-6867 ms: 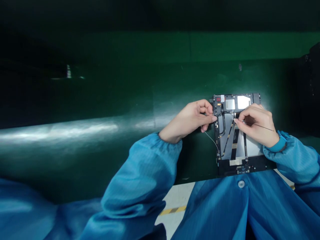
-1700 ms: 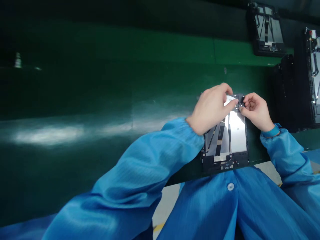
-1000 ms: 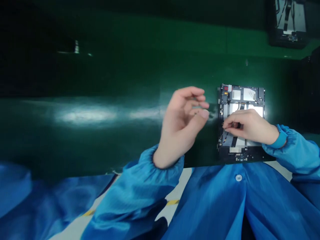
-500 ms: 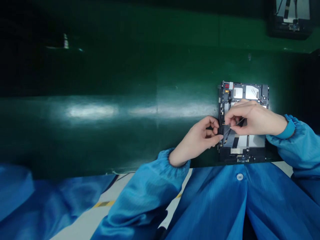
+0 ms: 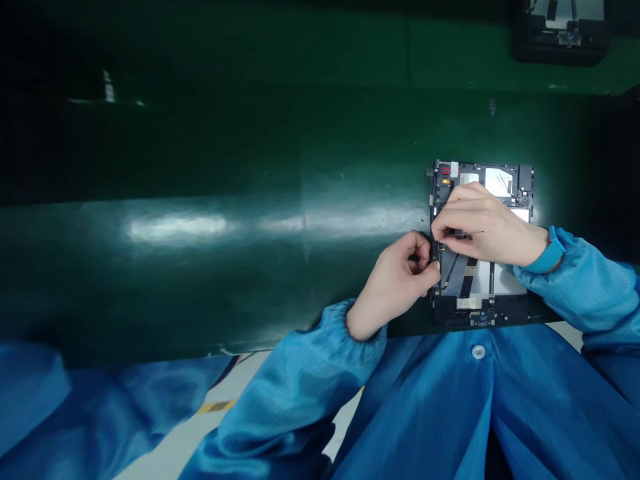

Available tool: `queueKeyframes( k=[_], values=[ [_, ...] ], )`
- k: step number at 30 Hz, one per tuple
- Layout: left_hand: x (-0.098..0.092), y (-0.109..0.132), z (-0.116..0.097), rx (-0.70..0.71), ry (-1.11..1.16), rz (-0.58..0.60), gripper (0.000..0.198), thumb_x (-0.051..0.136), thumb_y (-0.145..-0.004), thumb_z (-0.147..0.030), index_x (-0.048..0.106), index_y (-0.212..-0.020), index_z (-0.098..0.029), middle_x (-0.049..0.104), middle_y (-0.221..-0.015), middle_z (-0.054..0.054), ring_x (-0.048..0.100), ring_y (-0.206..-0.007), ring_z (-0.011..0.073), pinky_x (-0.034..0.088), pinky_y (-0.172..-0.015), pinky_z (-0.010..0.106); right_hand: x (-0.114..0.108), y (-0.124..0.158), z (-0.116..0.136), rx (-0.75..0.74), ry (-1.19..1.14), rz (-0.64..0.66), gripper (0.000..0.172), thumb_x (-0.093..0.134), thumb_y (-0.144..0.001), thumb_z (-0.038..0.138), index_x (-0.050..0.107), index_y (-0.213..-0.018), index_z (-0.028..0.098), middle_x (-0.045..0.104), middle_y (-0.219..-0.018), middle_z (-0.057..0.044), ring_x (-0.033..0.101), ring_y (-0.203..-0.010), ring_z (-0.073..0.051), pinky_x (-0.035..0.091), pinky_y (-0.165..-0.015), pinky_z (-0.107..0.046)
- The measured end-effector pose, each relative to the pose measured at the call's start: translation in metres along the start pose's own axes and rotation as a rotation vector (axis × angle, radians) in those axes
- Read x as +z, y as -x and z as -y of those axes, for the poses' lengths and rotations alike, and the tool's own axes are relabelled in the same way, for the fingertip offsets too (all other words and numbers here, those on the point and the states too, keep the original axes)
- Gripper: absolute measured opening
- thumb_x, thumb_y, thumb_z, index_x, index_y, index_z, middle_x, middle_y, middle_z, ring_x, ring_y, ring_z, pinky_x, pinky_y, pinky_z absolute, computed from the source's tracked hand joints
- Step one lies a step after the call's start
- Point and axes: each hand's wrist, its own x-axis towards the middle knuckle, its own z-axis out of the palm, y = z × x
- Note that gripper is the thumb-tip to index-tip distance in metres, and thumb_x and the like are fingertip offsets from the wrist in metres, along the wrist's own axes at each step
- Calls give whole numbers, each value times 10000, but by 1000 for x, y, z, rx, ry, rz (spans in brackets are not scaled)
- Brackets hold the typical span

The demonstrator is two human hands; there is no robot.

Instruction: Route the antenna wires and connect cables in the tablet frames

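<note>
Black chassis (image 5: pixel 450 312): right hand (image 5: pixel 487 225), pinching a thin wire (image 5: pixel 475 232), just shifted to its left edge, left hand (image 5: pixel 397 280) curled there, grip unclear, so work seems concentrated there

Glossy dark green bench top (image 5: pixel 260 153) bore flat, opened black device (image 5: pixel 481 280)

The bench surface filled most of the view, a white streak of reflected light crossing it at nine o'clock. The rectangular device, with silver metal plates, lay on it at three o'clock, close to the near edge. At two o'clock, towards the far side, sat a second black-framed, silver-plated rectangular device (image 5: pixel 560 41), partly cut off.
</note>
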Motion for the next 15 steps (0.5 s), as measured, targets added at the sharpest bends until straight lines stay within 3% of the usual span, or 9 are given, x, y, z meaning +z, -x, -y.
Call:
queueKeyframes(
  k=[8, 15],
  values=[
    [-7, -16, -1, 109, 28, -24, 228, 691, -695, -215, 479, -778, -208, 485, -678, -82, 475, -528, 59, 431, -510, 203, 1, 0, -5, -29, -30, -44, 169, 542, -892, 75, 633, -872, 216, 672, -792, -1, 557, -859, -186, 384, -856, -333],
    [-6, -15, -2, 77, 37, -17, 246, 697, -763, -263, 458, -786, -215, 498, -655, -90, 470, -424, 52, 365, -427, 202, 5, 0, -10, -19, -20, -63, 161, 548, -868, 73, 628, -862, 212, 665, -777, 4, 559, -839, -179, 381, -854, -328]
  ],
)
